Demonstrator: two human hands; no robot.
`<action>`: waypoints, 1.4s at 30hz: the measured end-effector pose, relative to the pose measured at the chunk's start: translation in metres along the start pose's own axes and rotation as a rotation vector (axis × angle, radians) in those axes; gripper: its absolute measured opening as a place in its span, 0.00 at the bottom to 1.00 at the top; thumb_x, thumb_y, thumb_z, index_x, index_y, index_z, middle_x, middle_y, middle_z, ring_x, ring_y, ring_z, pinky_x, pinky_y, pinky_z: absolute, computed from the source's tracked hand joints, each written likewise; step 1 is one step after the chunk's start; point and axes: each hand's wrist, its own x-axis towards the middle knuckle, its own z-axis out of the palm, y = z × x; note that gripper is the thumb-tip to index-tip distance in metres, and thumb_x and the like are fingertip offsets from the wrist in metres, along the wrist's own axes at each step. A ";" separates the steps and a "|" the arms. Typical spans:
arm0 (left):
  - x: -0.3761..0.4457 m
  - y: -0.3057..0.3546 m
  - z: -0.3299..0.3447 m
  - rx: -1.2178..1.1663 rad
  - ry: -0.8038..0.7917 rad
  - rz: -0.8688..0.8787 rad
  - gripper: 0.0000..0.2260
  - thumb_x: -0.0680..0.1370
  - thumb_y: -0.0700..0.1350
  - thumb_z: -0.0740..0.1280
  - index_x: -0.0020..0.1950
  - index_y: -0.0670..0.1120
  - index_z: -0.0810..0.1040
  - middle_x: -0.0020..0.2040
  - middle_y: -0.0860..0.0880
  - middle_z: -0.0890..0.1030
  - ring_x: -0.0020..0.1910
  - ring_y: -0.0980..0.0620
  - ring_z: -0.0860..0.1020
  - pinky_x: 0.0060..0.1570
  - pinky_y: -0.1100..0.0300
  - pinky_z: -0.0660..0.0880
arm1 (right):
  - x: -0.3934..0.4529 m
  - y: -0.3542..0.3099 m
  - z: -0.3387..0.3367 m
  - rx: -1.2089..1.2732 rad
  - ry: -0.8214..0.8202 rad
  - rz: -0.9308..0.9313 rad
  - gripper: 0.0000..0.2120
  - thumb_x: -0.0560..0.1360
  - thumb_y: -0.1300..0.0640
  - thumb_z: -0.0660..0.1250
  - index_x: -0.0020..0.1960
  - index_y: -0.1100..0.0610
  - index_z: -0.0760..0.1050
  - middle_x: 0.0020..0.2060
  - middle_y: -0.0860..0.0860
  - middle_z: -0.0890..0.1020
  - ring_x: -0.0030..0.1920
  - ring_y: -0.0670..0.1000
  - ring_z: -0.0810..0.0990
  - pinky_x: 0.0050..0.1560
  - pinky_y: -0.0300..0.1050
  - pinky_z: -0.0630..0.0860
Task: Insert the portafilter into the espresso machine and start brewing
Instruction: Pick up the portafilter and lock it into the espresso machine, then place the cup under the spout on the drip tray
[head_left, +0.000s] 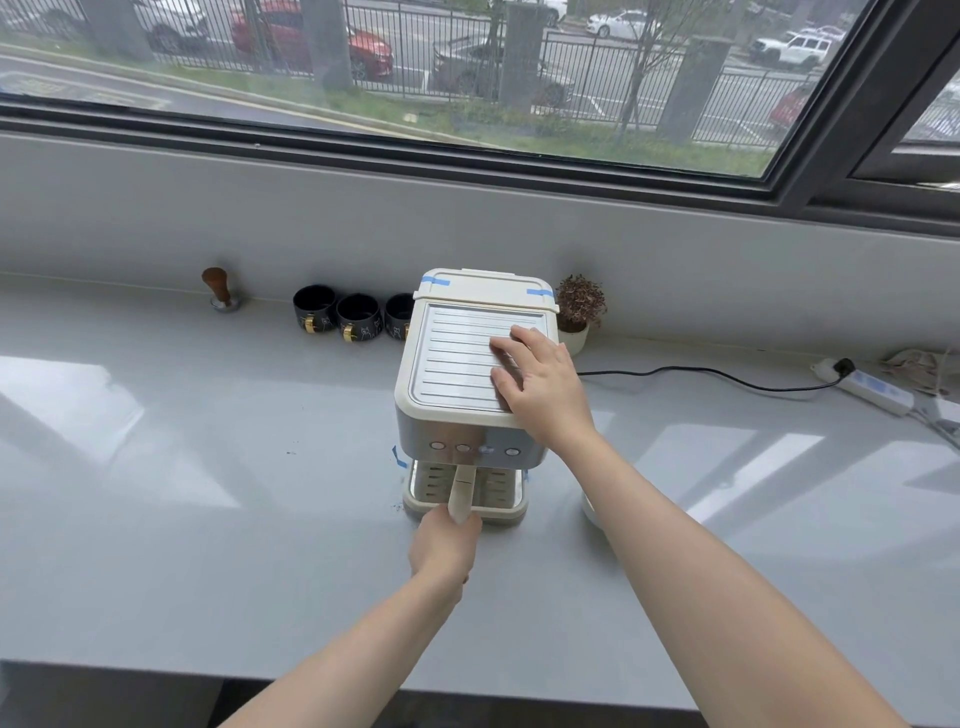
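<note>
A cream and steel espresso machine (457, 364) stands on the grey counter, its front towards me. The portafilter's cream handle (462, 488) sticks out from under the front panel, over the drip tray (498, 512); its basket end is hidden beneath the machine. My left hand (445, 545) is closed around the near end of that handle. My right hand (540, 384) lies flat, fingers spread, on the ribbed top plate at its right side. A row of round buttons (474, 448) runs across the steel front.
Three black cups (358, 316) stand left of the machine by the wall, and a wooden-handled tamper (221, 291) further left. A small potted plant (577, 312) sits behind the machine's right. A black cable (727, 376) runs to a power strip (872, 389). Coffee grounds speckle the counter (208, 519).
</note>
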 end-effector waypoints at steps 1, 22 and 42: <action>0.000 0.000 0.000 -0.002 -0.007 0.002 0.05 0.72 0.45 0.58 0.38 0.48 0.70 0.30 0.46 0.74 0.25 0.45 0.70 0.24 0.63 0.65 | 0.000 0.000 0.000 0.000 -0.003 -0.002 0.18 0.77 0.48 0.59 0.67 0.47 0.69 0.70 0.48 0.68 0.69 0.53 0.63 0.74 0.53 0.55; -0.004 0.003 0.019 0.015 0.094 -0.064 0.09 0.73 0.49 0.60 0.47 0.47 0.74 0.40 0.46 0.80 0.42 0.40 0.80 0.39 0.54 0.76 | 0.001 0.002 0.001 0.003 0.015 -0.012 0.19 0.77 0.48 0.59 0.67 0.46 0.69 0.71 0.48 0.67 0.70 0.52 0.62 0.75 0.53 0.54; 0.023 0.052 -0.096 0.602 0.238 1.143 0.34 0.68 0.64 0.65 0.70 0.55 0.62 0.74 0.46 0.59 0.75 0.42 0.50 0.73 0.44 0.55 | -0.037 0.024 -0.008 0.227 0.040 -0.053 0.19 0.78 0.51 0.54 0.66 0.50 0.72 0.70 0.46 0.69 0.73 0.46 0.59 0.69 0.35 0.54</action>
